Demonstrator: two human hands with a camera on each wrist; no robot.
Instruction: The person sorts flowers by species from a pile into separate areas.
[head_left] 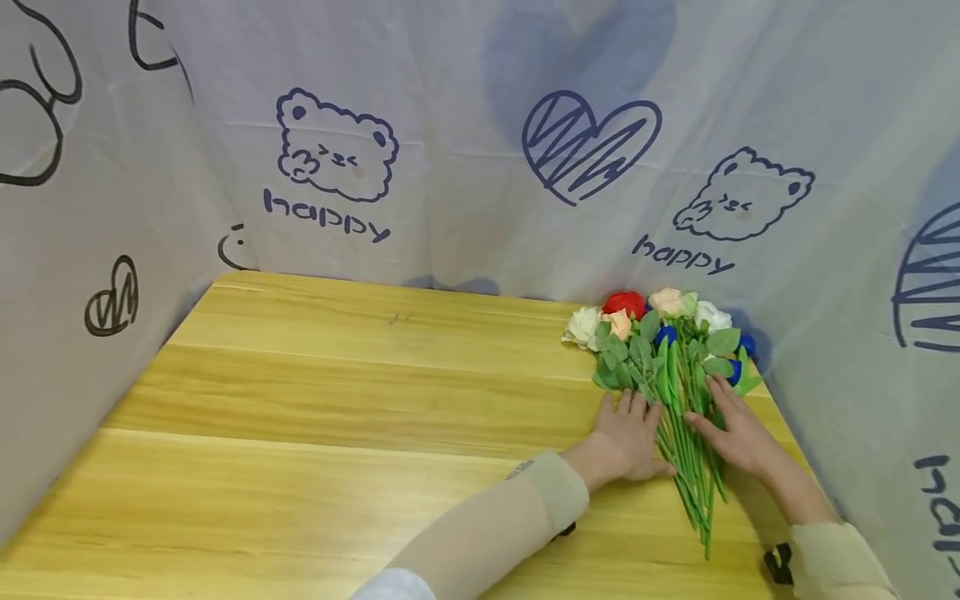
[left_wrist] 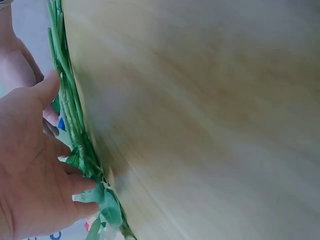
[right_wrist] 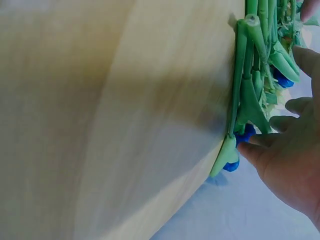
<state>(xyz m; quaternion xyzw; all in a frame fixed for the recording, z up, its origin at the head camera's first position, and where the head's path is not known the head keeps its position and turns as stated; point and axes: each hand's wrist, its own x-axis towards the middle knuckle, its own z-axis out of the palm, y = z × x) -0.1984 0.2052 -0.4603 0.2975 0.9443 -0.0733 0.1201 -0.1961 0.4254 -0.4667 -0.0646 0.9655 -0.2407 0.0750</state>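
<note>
A bunch of artificial flowers lies at the right of the table in the head view, blooms toward the back. It has a red rose (head_left: 624, 305), a cream-white flower (head_left: 582, 328), peach roses (head_left: 666, 301) and blue blooms (head_left: 665, 335). Green stems (head_left: 693, 479) converge toward the front. My left hand (head_left: 622, 440) touches the left side of the bunch, fingers spread over the leaves (left_wrist: 111, 207). On the opposite side, my right hand (head_left: 738, 429) rests with fingers extended against the stems and leaves. The right wrist view shows its fingertips beside the blue flowers (right_wrist: 231, 166).
The wooden table (head_left: 337, 400) stretches out to the left of the bunch. A pale cloth (head_left: 465, 167) printed with bears and hearts hangs behind and along both sides. Black straps (head_left: 780, 563) show at the wrists.
</note>
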